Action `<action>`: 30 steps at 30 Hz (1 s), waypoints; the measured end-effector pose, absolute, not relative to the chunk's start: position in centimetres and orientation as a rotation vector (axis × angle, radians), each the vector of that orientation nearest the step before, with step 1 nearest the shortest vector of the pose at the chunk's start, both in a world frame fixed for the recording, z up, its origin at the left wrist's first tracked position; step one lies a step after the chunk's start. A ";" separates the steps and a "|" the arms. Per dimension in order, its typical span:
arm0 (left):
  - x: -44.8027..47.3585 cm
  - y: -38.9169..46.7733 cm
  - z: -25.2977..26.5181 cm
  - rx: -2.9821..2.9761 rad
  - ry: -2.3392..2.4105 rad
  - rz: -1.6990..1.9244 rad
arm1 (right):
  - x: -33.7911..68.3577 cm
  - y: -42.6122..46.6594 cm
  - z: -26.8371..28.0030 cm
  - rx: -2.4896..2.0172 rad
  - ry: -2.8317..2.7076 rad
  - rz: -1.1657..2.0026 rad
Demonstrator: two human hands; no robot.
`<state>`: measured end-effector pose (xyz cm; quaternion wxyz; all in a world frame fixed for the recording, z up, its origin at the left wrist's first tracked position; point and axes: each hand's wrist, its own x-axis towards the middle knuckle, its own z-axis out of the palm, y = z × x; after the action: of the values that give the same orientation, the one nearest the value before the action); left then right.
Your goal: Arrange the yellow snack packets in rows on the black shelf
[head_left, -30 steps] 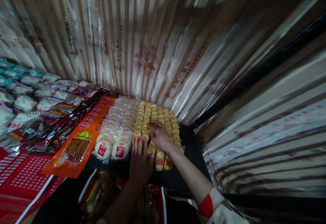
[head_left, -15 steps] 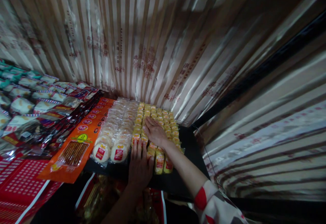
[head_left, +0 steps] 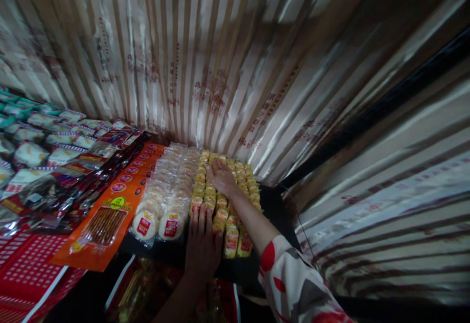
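Observation:
Rows of small yellow wrapped snack packets [head_left: 232,239] lie on a black tabletop [head_left: 273,210]. My left hand [head_left: 202,247] rests at the near end of these rows, its fingers stretched forward with the tips against the front packets. Farther back, my right hand [head_left: 222,178] lies flat over the left rows, fingers extended and pointing away from me. Neither hand is wrapped round anything. Directly left of the yellow packets run two rows of round white crackers [head_left: 171,221] in clear wrap.
Left of the crackers lies an orange snack bag [head_left: 106,215], then dark red packs [head_left: 86,166] and white packs [head_left: 31,152]. A red basket [head_left: 29,264] stands at lower left. A striped, printed sheet [head_left: 205,58] hangs behind, with a dark pole [head_left: 352,122] at right.
My right hand has slid a little farther back over the yellow packets, its sleeve coming further into view. My left hand stays at the front of the rows.

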<state>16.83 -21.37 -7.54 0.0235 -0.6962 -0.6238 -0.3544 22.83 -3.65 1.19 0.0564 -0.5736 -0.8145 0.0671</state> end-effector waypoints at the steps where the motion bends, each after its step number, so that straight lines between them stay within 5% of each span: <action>1: 16.8 -21.4 -7.5 -2.154 -1.938 -1.093 | 22.6 -3.4 1.2 -1.744 -2.479 0.196; 15: 16.8 -21.3 -7.4 -2.150 -1.930 -1.111 | 21.6 -2.4 0.9 -1.807 -2.530 0.192; 30: 17.0 -21.1 -8.1 -2.124 -1.970 -1.086 | 20.0 4.5 0.4 -1.749 -2.351 -0.149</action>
<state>17.02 -21.08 -8.10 0.0237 -0.6864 -0.6366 -0.3508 19.98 4.55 0.36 0.1036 -0.5929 -0.7970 -0.0504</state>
